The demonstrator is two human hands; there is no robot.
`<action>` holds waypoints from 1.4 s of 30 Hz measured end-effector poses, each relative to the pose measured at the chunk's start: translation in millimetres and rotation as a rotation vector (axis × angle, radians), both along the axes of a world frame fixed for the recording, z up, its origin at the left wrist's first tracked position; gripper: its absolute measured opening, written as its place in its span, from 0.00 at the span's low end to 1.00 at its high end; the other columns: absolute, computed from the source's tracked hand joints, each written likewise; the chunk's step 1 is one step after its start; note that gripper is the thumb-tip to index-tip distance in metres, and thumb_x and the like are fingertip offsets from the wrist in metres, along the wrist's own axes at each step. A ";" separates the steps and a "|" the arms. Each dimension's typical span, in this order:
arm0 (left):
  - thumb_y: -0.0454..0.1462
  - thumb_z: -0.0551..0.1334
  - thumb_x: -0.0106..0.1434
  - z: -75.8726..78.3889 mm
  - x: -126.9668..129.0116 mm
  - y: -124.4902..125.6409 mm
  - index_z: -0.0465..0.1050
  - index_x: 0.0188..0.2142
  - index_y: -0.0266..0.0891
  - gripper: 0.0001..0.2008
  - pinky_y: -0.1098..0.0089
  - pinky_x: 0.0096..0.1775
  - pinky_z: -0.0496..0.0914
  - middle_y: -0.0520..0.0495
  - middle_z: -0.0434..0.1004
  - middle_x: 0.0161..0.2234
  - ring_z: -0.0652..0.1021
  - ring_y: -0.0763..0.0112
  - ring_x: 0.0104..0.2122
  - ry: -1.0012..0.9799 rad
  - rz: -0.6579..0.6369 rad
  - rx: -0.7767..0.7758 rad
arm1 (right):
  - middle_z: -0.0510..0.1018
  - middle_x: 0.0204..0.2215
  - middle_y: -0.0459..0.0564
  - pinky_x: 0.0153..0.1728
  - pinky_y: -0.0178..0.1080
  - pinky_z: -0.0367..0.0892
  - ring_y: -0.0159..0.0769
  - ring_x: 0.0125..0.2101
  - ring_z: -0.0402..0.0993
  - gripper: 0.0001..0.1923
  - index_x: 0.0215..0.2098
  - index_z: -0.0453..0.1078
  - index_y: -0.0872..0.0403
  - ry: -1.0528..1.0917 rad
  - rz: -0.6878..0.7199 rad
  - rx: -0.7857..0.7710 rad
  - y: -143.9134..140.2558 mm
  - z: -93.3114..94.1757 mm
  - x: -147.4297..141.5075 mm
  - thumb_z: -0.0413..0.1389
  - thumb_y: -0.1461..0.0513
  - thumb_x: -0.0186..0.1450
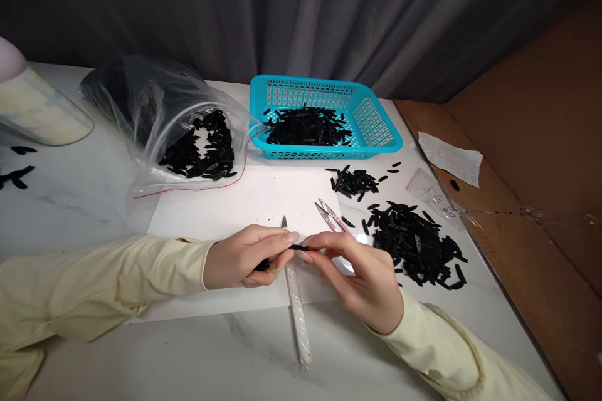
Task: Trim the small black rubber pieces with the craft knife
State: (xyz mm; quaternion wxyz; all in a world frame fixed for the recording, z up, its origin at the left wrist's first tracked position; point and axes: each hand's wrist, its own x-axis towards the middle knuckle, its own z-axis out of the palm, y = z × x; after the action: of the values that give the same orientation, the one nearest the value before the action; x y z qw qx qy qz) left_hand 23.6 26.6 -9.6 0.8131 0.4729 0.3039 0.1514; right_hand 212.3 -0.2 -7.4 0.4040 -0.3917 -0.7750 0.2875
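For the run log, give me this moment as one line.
left hand and right hand: pinching small black plastic strip | over white paper sheet | loose pile beside right hand

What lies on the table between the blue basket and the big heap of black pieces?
In the head view, a smaller cluster of black pieces lies between the blue basket and the big heap, with a few loose pieces scattered around it.

You've only got the one head view: it looks forward and steeply down at the white tabletop (84, 200), pretty close in. Grey curtain (329, 6) fills the top of frame, and both sleeves come in from the bottom corners.
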 end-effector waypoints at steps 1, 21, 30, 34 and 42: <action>0.44 0.46 0.67 0.1 0.0 -0.1 0.56 0.22 0.38 0.19 0.77 0.15 0.48 0.61 0.50 0.10 0.51 0.82 0.11 0.005 -0.004 -0.004 | 0.78 0.28 0.47 0.25 0.31 0.72 0.30 0.26 0.74 0.07 0.36 0.67 0.54 -0.009 -0.011 0.009 -0.8 -0.1 -0.2 0.54 0.70 0.61; 0.43 0.46 0.66 5.0 0.2 -4.6 0.56 0.22 0.38 0.18 0.74 0.18 0.48 0.60 0.50 0.12 0.51 0.82 0.13 0.041 0.006 0.122 | 0.77 0.23 0.44 0.25 0.30 0.71 0.29 0.22 0.75 0.07 0.34 0.67 0.52 -0.041 -0.053 0.019 -3.6 1.3 -3.0 0.51 0.70 0.63; 0.41 0.45 0.67 4.9 -1.8 -5.3 0.56 0.22 0.38 0.17 0.72 0.18 0.48 0.60 0.49 0.13 0.52 0.82 0.13 0.019 0.002 0.167 | 0.78 0.23 0.46 0.24 0.31 0.71 0.31 0.23 0.75 0.07 0.32 0.68 0.54 0.032 -0.029 0.041 -1.4 3.2 -1.0 0.52 0.71 0.62; 0.40 0.45 0.67 5.7 -1.7 -4.7 0.55 0.22 0.38 0.17 0.73 0.18 0.47 0.61 0.48 0.12 0.51 0.82 0.13 0.002 0.009 0.170 | 0.81 0.29 0.49 0.30 0.31 0.74 0.33 0.29 0.79 0.11 0.34 0.71 0.54 0.065 -0.010 0.097 -0.9 6.0 2.5 0.51 0.73 0.62; 0.39 0.46 0.67 7.2 -1.4 -5.2 0.55 0.21 0.38 0.17 0.74 0.17 0.47 0.61 0.48 0.12 0.51 0.83 0.13 -0.006 0.028 0.154 | 0.81 0.33 0.54 0.36 0.32 0.75 0.34 0.34 0.78 0.13 0.35 0.71 0.58 0.077 0.078 0.099 1.5 9.4 4.2 0.48 0.74 0.62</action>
State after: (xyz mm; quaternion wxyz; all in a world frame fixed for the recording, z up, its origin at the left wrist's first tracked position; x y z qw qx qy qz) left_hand 22.2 21.3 -2.4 0.7732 0.5291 0.2954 0.1870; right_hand 216.5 1.4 1.9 0.4408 -0.3293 -0.7869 0.2794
